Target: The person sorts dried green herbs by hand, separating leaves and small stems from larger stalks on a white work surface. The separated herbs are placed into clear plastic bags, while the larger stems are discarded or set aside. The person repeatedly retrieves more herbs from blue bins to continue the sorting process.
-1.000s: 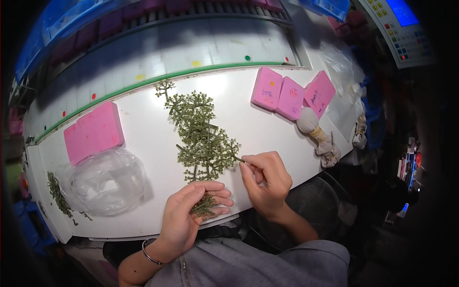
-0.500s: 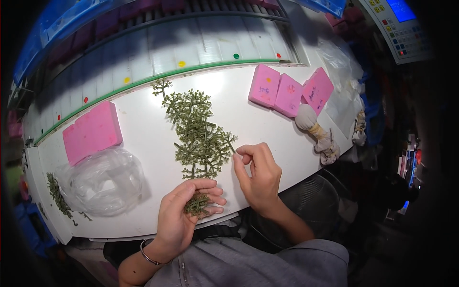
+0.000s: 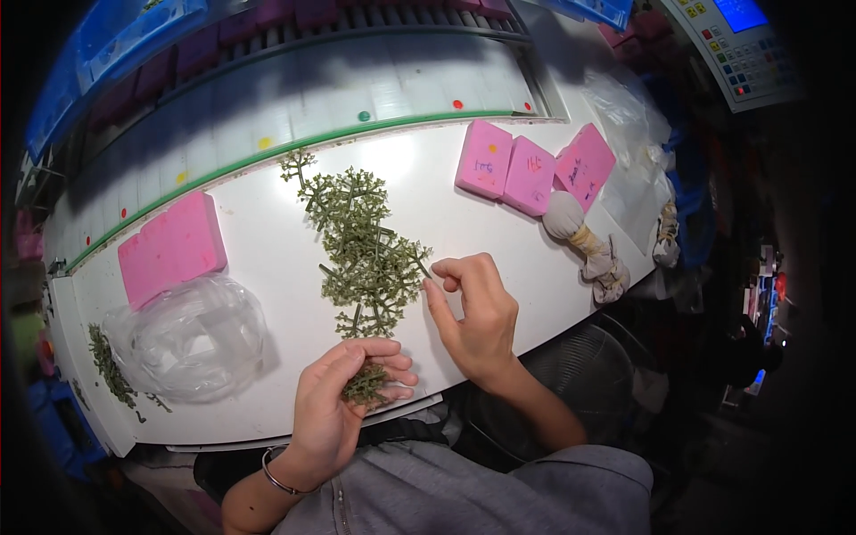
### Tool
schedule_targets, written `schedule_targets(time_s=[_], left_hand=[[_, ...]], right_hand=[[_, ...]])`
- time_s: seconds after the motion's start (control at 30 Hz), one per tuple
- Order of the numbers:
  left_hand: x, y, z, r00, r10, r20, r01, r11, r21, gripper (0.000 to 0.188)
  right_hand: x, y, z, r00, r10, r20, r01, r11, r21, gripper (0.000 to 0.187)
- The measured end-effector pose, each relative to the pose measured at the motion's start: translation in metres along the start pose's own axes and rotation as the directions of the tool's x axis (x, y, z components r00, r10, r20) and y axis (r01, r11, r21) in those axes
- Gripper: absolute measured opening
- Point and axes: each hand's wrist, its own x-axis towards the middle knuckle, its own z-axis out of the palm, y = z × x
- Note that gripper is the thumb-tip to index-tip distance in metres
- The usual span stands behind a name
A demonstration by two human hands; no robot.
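The right hand (image 3: pixel 483 314) and belt (image 3: pixel 401 80) had shifted left. That hand's grip seemed pinched on a stem (image 3: pixel 422 266) at the right edge of the heap (image 3: pixel 352 241) on the bench (image 3: pixel 259 223); the left hand (image 3: pixel 326 392) curled around sprigs (image 3: pixel 365 385). Forked and plasticky, these probably handled light, stiff, snag-prone, best taken by stalks.

Now has R hand (image 3: pixel 481 312) a bit nearer sprig pile (image 3: pixel 357 241), w/ coloured dots (image 3: pixel 364 116) on white slats (image 3: pixel 312 100) slid well L vs. bef.

Cupping a small green bunch (image 3: pixel 364 384) in the left hand (image 3: pixel 328 385), just nearer than the sprig pile (image 3: pixel 358 251); pinching a stem (image 3: pixel 422 269) at the pile's right edge with the right hand (image 3: pixel 479 314).
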Motion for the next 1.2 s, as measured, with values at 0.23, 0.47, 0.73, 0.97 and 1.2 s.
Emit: schedule_targets(time_s=[0.23,0.47,0.73,0.97,1.2], left_hand=[[-0.003,-0.001,0.003,0.999,0.021,-0.042,-0.020,1.000,0.011,0.031],[-0.004,0.000,0.004,0.997,0.039,-0.070,-0.037,0.999,0.023,0.029],[-0.008,0.001,0.003,0.995,0.046,-0.085,-0.044,0.999,0.020,0.028],[-0.007,-0.003,0.003,1.000,0.005,0.013,-0.006,1.000,0.030,0.034],[-0.001,-0.007,0.001,0.999,-0.014,0.043,0.018,0.995,-0.095,0.040]], right_hand=[[0.003,0.000,0.007,0.999,-0.007,-0.036,0.003,0.996,-0.094,0.014],[0.006,0.001,0.000,1.000,0.014,0.013,-0.012,0.991,-0.136,0.014],[0.001,0.014,-0.010,0.991,0.134,-0.029,-0.137,0.971,-0.196,0.009],[-0.008,-0.012,-0.031,0.996,0.085,0.004,-0.085,0.995,0.052,0.011],[-0.002,-0.028,-0.044,0.978,-0.031,0.207,-0.023,0.967,0.253,0.016]])
